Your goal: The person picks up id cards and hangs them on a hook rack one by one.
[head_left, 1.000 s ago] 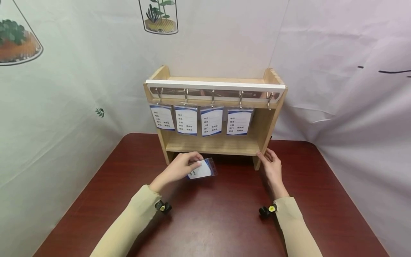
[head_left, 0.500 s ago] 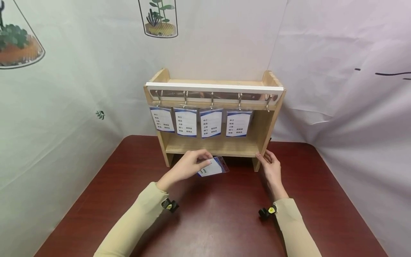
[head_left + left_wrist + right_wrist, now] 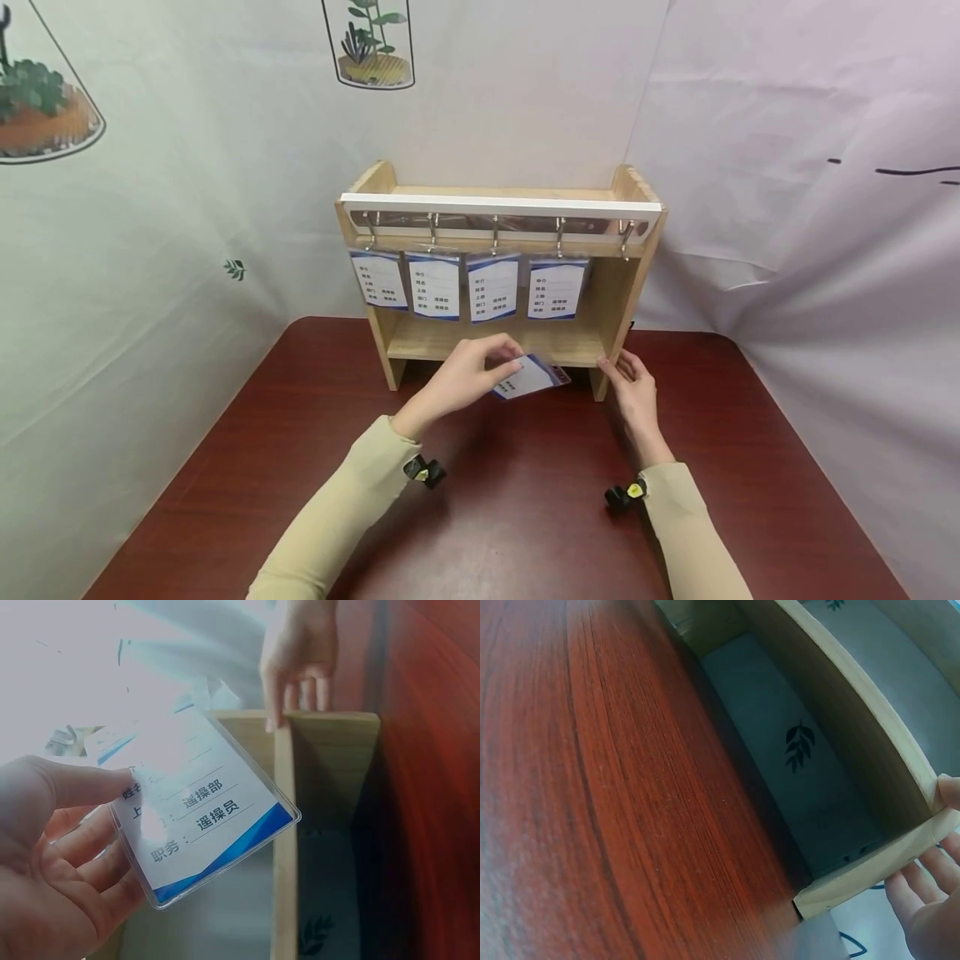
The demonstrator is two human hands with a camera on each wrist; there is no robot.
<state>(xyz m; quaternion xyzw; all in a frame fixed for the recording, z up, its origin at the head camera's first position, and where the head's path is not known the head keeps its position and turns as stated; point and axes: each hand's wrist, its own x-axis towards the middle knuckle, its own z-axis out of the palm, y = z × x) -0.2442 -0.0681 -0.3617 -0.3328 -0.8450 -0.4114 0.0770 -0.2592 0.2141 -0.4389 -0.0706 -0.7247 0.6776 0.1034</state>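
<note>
My left hand (image 3: 474, 373) pinches a badge card (image 3: 531, 380) in a clear plastic sleeve, in front of the wooden shelf rack (image 3: 487, 339). In the left wrist view the card (image 3: 214, 817) is tilted, its printed side showing and its slotted end lost in glare. At the rack's lower right, my right hand (image 3: 637, 404) holds the side panel, thumb in front and fingers on the outer face; the right wrist view shows this hand (image 3: 934, 904) at the panel edge. Several similar badge cards (image 3: 493, 290) hang from the metal hooks; the rightmost hook (image 3: 627, 242) carries no card.
A white-edged hook rail (image 3: 495, 202) runs along the rack's top front. The rack stands toward the back of the dark red table (image 3: 517, 500). White printed cloth (image 3: 510, 100) hangs behind and at both sides. Both wrists wear small black devices (image 3: 425, 472).
My left hand has moved right and slightly up with the badge card, toward the rack's right side. My right hand has stayed on the side panel. The hanging cards have kept their places.
</note>
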